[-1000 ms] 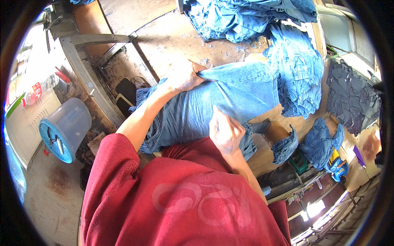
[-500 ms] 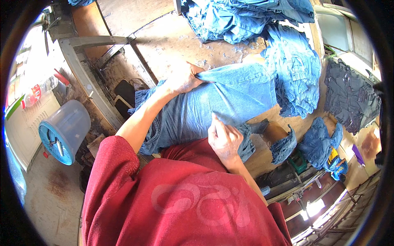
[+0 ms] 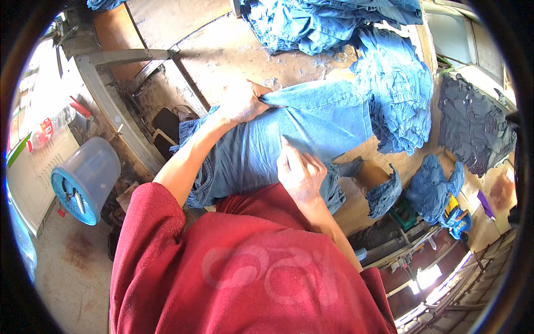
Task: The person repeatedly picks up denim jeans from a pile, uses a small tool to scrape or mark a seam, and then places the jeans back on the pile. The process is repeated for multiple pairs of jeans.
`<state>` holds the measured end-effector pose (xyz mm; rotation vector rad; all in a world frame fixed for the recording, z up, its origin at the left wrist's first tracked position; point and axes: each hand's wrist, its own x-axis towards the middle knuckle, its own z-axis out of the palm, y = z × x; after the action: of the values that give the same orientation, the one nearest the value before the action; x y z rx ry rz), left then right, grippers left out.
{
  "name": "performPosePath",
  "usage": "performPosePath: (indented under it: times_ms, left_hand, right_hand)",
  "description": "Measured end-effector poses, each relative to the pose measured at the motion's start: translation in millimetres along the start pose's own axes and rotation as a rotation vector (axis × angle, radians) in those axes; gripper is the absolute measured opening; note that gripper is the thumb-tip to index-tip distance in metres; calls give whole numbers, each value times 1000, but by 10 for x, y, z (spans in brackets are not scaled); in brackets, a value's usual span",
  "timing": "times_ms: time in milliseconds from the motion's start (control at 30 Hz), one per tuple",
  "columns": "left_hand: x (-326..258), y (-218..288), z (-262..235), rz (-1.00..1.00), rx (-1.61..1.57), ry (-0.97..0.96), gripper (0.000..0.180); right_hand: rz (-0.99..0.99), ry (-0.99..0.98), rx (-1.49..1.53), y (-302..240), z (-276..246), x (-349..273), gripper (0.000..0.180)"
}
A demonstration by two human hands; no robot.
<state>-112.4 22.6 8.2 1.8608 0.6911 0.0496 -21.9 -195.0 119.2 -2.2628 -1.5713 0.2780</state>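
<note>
A pair of blue jeans (image 3: 322, 119) lies across my lap and the wooden surface, with a light leg stretched toward the right and darker, bunched cloth at the left. My left hand (image 3: 245, 101) is closed on the far edge of the leg, pulling creases out from its grip. On the near side of the leg, my right hand (image 3: 301, 170) is closed, its index fingertip against the denim. Whether something small sits in its curled fingers is hidden.
Piled denim (image 3: 328, 25) lies at the back, beside a lighter denim stack (image 3: 394, 92). Dark garments (image 3: 475, 119) are stacked at the far right. A clear bucket with a blue base (image 3: 92, 172) lies at the left, near a wooden frame (image 3: 114, 119).
My right hand has shifted slightly up and left along the denim. My left hand keeps its hold. The whole view has moved a little.
</note>
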Motion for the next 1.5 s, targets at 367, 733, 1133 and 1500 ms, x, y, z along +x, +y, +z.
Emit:
performPosePath:
  times_ms: [367,733,1133,1500]
  left_hand:
    - [20,-33,18,56,0,26,22]
    - [9,52,-33,3,31,10,23]
    - [19,-40,12,36,80,10,25]
    - [17,-89,50,36,26,24,25]
  right_hand:
    - [12,56,57,44,68,104,31]
    - [46,80,108,52,24,36,31]
    - [59,50,122,39,-14,2,31]
    - [49,-9,89,62,-52,24,27]
